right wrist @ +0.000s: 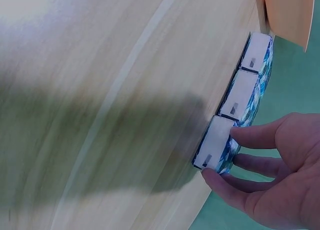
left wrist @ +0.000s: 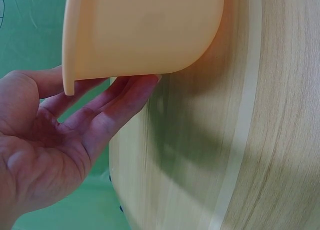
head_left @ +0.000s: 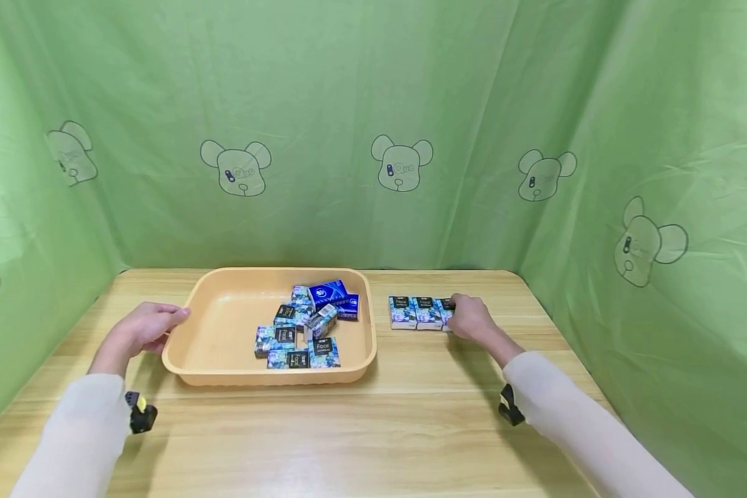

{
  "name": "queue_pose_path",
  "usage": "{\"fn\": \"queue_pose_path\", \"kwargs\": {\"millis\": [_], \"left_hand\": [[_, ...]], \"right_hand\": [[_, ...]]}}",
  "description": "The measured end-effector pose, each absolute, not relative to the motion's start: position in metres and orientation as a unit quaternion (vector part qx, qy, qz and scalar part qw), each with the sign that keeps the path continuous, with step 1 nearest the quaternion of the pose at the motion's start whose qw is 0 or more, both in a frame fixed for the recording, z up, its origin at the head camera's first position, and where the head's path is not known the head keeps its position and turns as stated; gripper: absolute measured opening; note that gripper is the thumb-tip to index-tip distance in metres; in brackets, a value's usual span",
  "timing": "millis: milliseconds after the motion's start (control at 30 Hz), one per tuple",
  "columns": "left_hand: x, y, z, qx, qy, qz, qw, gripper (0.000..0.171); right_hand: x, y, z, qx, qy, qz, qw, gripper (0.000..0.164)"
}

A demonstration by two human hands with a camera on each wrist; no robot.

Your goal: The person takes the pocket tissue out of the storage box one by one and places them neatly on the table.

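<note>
At far left, a green curtain (head_left: 311, 76) with mouse heads (head_left: 243, 169) printed on it, running round behind the table (head_left: 324, 443) to the far right. In front of it, a pale left sleeve (head_left: 75, 436), with a black device (head_left: 142, 415) at the wrist. Grips the tray (head_left: 224, 318) by its left rim with the left hand (head_left: 147, 326) — thumb at the edge, fingers bent beneath, against the outer wall.

In the tray, from the middle rightward, a loose scatter: floral packs (head_left: 288, 360) with black labels, one tilted among the others, and two blue packs (head_left: 328, 294) toward the far right corner, overlapping in the head view.

Right of the tray and apart from it, on the table, three more floral ones in a straight row: left pack (head_left: 402, 315), middle pack (head_left: 426, 315), right pack (head_left: 446, 315), pale sides facing near. Pinches the right pack between thumb and fingers of the right hand (head_left: 471, 318) — in line with its neighbours, close against the middle pack. Cannot tell whether lifted at all. Last, a pale right sleeve (head_left: 573, 408).
</note>
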State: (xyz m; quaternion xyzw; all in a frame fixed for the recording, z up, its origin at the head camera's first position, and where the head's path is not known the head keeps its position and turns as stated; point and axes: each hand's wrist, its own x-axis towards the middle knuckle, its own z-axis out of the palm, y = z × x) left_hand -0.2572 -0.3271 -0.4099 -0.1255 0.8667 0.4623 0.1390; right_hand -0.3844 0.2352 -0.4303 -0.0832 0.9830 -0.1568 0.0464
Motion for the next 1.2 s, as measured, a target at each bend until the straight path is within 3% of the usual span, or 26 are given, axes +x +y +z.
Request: {"fn": "queue_pose_path", "kwargs": {"millis": [1200], "left_hand": [[-0.2575, -0.329, -0.4115, -0.12, 0.864, 0.468, 0.14, 0.064]], "right_hand": [[-0.3822, 0.2359, -0.4285, -0.077, 0.981, -0.169, 0.055, 0.058]]}}
